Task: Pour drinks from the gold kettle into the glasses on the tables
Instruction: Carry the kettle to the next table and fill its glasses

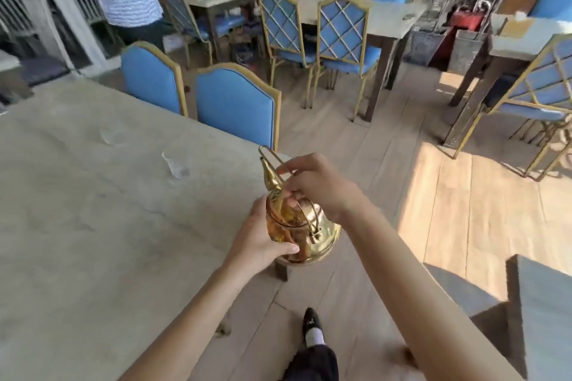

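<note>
- Blue chairs (235, 99) with gold frames line the far side of the pale stone counter (77, 210) in front of me, and more of them stand around other counters further back in the room.
- My left hand (263, 241) is wrapped around the belly of the gold kettle (303, 226), and my right hand (315, 182) is closed on its wire handle from above.
- I am holding the kettle in the air just past the counter's right edge, near the corner, spout pointing away from me and roughly level; nothing is coming out of it.
- Two clear glasses stand on the counter: the near glass (175, 164) by the right edge and the far glass (108, 134) further in. Whether either holds any drink, I cannot tell.
- I judge the pouring at this counter is not yet done, and the other counters remain.
</note>
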### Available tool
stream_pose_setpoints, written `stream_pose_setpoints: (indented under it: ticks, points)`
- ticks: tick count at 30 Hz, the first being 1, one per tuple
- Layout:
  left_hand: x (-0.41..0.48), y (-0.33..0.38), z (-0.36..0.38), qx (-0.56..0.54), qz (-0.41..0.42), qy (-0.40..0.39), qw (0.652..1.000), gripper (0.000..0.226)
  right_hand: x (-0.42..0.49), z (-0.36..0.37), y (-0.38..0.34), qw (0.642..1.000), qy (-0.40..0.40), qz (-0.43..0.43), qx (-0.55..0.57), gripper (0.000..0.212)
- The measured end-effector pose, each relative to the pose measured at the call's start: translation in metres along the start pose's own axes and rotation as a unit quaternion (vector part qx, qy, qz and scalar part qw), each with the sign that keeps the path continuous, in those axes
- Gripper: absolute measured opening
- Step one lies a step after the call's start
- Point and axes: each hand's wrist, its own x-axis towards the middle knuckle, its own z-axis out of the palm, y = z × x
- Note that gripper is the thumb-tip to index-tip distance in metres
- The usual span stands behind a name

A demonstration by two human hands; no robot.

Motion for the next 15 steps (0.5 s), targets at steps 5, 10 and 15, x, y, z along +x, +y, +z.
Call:
stream_pose_setpoints:
  ticks: [5,10,15]
  points:
    - [0.075,-0.005,-0.014,-0.011,-0.048,0.052,0.997,0.088,0.095,-0.026,-0.016,0.994,-0.107,-0.013,-0.001,0.023]
    - [0.144,-0.004,-0.019,-0.005,-0.105,0.119,0.987,0.089,0.182,-0.03,-0.036,0.982,-0.179,-0.03,-0.051,0.025]
    - [0.191,-0.014,-0.025,-0.007,-0.185,0.192,0.964,0.086,0.254,-0.025,-0.046,0.957,-0.277,-0.055,-0.071,0.03]
